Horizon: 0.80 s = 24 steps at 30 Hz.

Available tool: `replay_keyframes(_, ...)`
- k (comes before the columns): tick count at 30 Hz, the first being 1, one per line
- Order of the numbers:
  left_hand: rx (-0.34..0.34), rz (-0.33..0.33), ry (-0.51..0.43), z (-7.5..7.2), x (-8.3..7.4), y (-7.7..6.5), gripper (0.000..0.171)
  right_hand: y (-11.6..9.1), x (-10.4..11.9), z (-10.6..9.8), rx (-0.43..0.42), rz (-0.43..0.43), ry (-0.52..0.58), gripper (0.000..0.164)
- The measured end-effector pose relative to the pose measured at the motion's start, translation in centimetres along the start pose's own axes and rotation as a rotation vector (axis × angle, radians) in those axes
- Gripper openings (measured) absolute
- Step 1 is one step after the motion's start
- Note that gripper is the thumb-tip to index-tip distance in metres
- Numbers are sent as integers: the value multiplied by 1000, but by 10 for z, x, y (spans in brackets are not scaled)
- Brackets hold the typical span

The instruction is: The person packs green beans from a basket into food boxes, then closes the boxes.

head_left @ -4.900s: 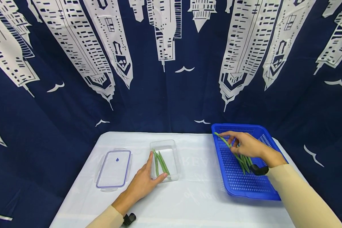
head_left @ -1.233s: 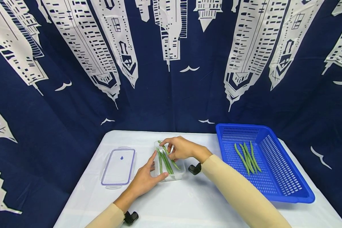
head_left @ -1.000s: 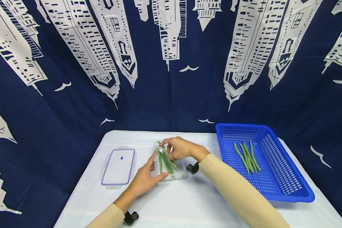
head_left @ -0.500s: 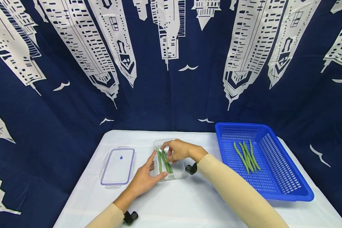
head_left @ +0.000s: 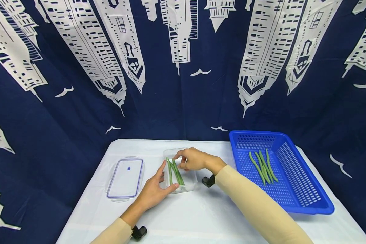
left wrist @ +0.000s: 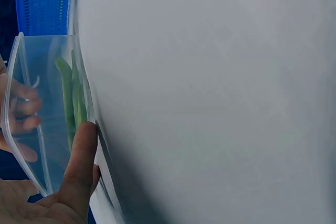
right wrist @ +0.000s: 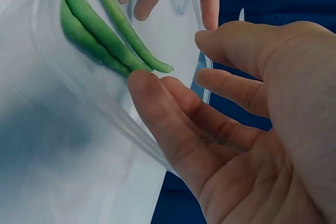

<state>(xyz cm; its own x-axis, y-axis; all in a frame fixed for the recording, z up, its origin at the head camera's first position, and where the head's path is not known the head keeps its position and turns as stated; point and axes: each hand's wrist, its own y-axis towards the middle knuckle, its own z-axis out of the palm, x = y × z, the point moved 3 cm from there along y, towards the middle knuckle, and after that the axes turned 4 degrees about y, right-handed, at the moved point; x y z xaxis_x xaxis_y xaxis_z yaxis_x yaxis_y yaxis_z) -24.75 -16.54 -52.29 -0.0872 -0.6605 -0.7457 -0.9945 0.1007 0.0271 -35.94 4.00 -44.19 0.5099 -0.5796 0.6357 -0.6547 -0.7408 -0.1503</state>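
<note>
Three green beans [head_left: 177, 172] lie lengthwise in a clear plastic food container [head_left: 187, 188], on its left side. My left hand [head_left: 155, 189] rests against the container, its fingers straight along the left wall and its thumb at the near rim. In the left wrist view a straight finger of the left hand [left wrist: 81, 166] lies along the clear wall. My right hand [head_left: 196, 159] is over the container with its fingers loosely bent. In the right wrist view a fingertip of the right hand [right wrist: 144, 82] is right at the bean ends [right wrist: 163, 68], with nothing pinched.
A blue plastic basket [head_left: 302, 183] with several green beans [head_left: 263, 167] stands at the right of the white-covered table [head_left: 201, 217]. The clear lid [head_left: 125, 178] with its blue seal lies left of the container. A dark blue printed cloth [head_left: 183, 105] hangs behind.
My right hand carried a green bean from the basket to the container, lowered it beside the others and let it go. The left hand stayed at the container.
</note>
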Motion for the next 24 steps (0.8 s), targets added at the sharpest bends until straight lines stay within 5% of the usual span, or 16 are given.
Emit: replay_keyframes(24,6,-12,3,0,-2,-1,113,-43,0,-21,-154,-106,-128,35)
